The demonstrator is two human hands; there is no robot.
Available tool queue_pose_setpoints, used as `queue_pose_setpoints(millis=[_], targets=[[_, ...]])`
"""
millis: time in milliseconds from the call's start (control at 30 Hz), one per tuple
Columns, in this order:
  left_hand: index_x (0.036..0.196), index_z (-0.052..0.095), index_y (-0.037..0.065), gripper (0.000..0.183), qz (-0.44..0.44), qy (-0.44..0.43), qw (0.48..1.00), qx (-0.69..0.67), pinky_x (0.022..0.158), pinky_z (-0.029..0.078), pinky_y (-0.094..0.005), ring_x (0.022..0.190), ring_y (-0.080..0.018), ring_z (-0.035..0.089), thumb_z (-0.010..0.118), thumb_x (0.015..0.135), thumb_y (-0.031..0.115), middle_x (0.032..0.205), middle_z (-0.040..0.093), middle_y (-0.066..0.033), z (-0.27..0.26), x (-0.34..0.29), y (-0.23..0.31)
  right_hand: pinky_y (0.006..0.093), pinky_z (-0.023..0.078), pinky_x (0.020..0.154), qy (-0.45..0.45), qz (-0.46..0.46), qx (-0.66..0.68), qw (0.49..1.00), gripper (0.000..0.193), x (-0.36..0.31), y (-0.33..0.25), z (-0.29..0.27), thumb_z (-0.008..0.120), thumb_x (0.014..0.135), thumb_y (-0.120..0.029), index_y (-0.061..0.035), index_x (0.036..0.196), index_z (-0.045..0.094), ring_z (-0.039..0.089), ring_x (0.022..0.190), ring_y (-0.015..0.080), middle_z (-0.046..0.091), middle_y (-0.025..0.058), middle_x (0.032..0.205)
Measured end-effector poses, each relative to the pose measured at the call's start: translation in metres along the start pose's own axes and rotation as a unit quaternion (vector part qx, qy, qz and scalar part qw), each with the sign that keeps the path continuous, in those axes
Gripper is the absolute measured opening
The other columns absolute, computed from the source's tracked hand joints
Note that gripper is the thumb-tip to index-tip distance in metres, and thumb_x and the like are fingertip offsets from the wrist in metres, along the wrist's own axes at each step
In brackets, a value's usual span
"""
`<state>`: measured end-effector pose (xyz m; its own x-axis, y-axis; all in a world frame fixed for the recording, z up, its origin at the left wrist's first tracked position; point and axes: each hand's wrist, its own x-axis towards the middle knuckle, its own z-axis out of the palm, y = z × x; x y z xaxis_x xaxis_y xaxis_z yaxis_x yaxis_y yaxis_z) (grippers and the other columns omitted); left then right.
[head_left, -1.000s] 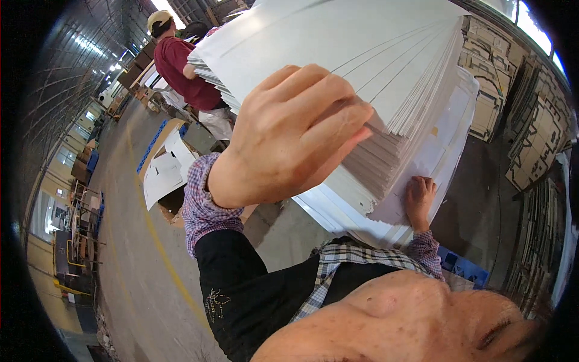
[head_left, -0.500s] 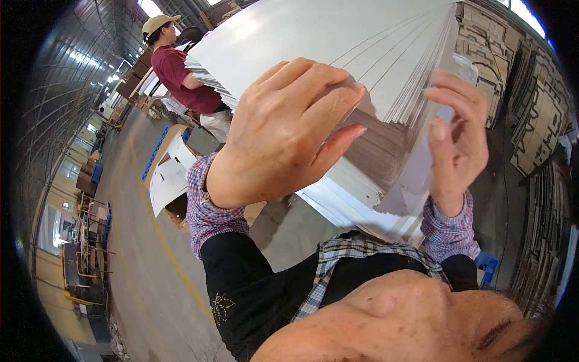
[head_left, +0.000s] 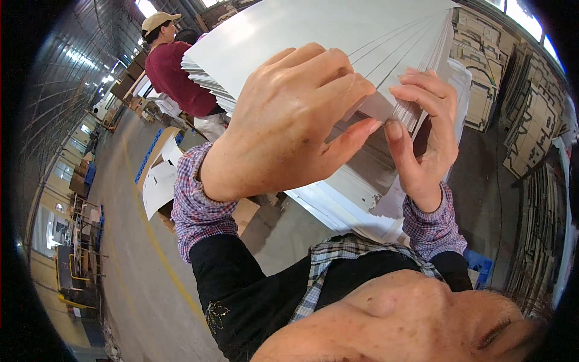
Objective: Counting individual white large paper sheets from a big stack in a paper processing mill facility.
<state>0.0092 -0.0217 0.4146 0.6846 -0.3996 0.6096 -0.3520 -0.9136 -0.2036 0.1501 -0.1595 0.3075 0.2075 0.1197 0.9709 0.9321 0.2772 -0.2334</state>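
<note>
A tall stack of large white sheets (head_left: 271, 36) fills the upper middle, with the near corner edges lifted and fanned into separate layers. My left hand (head_left: 289, 120) is curled at the near edge, fingers over lifted sheets and thumb below; its grip is partly hidden behind the fingers. To its right, my right hand (head_left: 428, 133) closes on the fanned corner, fingers above and thumb at the near side. Below the lifted layers, the side of the stack shows greyish brown between my hands.
A person in a dark red shirt (head_left: 181, 78) and cap stands beyond the stack on the left. Flat cut boards (head_left: 479, 66) lean at the right. White cut sheets (head_left: 161, 181) lie over cardboard on the left floor. A blue pallet (head_left: 479, 265) is at lower right.
My right hand has moved left and closed on the fanned corner; before, it was apart from it at the right. My left hand has shifted slightly up.
</note>
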Motion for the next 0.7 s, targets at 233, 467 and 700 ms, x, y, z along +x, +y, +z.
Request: queue_pose_setpoints(millis=[233,467,700], targets=[[0.102,0.072,0.003,0.024,0.018,0.009,1.0,0.018,0.064,0.052,-0.0345,0.078,-0.0263,0.065,0.077,0.079,0.007,0.092,0.068,-0.0096,0.004,0.001,-0.006,0.0541,0.039,0.106,0.061,-0.016,0.001,0.998,0.04,-0.001,-0.001,0.003,0.078,0.077,-0.01,-0.0024,0.114,0.067,0.057,0.11,0.0323,0.063,0.016,0.112],[0.088,0.067,0.003,0.014,0.04,0.077,0.986,0.142,0.063,0.051,-0.0338,0.075,-0.0241,0.063,0.072,0.075,0.002,0.084,0.064,-0.0068,0.012,0.01,0.008,0.0558,0.04,0.103,0.009,-0.113,-0.05,0.992,0.031,0.001,0.009,0.003,0.079,0.076,-0.017,0.0,0.101,0.073,0.059,0.102,0.0339,0.063,0.0161,0.106],[0.087,0.066,0.006,0.021,0.081,0.107,0.983,0.126,0.059,0.049,-0.0327,0.07,-0.0223,0.06,0.069,0.066,0.004,0.08,0.06,-0.0047,0.032,0.01,-0.003,0.0561,0.04,0.102,-0.007,-0.075,-0.056,0.996,0.03,0.002,0.005,0.004,0.08,0.077,-0.022,-0.0018,0.098,0.075,0.061,0.104,0.0348,0.064,0.0157,0.106]])
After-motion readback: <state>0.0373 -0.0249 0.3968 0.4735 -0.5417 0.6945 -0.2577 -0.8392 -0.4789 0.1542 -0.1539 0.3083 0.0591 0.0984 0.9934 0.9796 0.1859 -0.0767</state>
